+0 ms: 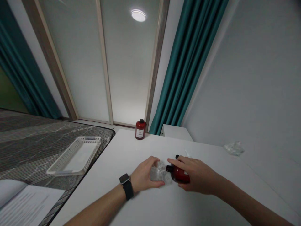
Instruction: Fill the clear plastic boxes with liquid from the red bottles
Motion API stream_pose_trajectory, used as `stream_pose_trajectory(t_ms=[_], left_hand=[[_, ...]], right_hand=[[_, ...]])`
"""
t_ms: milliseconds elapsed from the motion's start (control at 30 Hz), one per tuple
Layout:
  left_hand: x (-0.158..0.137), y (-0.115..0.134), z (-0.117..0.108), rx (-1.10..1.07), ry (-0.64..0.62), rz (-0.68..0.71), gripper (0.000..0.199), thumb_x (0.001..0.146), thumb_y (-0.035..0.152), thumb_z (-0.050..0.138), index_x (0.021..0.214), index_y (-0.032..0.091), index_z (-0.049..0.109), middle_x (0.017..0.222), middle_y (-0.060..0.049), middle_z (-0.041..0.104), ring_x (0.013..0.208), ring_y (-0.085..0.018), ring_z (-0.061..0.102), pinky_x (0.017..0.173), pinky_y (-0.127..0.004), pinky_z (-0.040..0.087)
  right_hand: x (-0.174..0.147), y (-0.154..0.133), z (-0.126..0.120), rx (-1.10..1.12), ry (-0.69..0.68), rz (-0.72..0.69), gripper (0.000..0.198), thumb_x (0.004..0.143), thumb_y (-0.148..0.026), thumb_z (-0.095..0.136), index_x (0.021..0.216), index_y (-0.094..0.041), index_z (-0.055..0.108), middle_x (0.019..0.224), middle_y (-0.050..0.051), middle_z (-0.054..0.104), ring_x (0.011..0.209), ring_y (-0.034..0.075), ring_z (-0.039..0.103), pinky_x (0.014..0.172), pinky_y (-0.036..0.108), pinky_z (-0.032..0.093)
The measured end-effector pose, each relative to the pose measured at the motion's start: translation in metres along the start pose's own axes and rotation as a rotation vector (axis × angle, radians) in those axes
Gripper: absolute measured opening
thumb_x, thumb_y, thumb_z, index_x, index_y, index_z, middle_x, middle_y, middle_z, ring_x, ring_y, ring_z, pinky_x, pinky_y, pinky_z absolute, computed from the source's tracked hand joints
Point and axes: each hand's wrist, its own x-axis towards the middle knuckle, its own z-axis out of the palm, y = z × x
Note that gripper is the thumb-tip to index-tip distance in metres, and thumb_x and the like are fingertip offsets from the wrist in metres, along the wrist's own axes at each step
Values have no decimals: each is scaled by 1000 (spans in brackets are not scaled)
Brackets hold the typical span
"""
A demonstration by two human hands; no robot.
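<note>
My left hand (148, 173), with a black watch at its wrist, is curled round a clear, shiny plastic item (160, 173). I cannot tell whether that item is a bag or a container. In my right hand (196, 174) is a dark red bottle (181, 176), tipped on its side. The bottle's black neck end points left and lies against or just in front of the clear plastic. A second black cap (177, 156) shows behind my right fingers; what lies below it is hidden. Toward the far edge of the white table, another red bottle (140, 129) with a white label stands upright.
Crumpled clear plastic (234, 148) lies by the wall at the right. Left of the white table (113, 157), a white perforated basket (92, 153) rests on a grey striped surface (28, 138), with an open booklet (30, 204) nearer me. A white cabinet (177, 133) stands beyond the table.
</note>
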Motion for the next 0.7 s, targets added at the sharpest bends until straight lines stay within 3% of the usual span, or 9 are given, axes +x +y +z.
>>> stream_pose_trajectory(t_ms=[700], left_hand=[[1, 1, -2, -3, -13, -2, 69, 64, 29, 86, 120, 19, 48, 109, -6, 61, 98, -25, 62, 86, -37, 49]], right_hand=[[2, -2, -3, -9, -5, -1, 76, 74, -28, 69, 145, -31, 42, 119, 9, 62, 99, 28, 64, 82, 39, 48]])
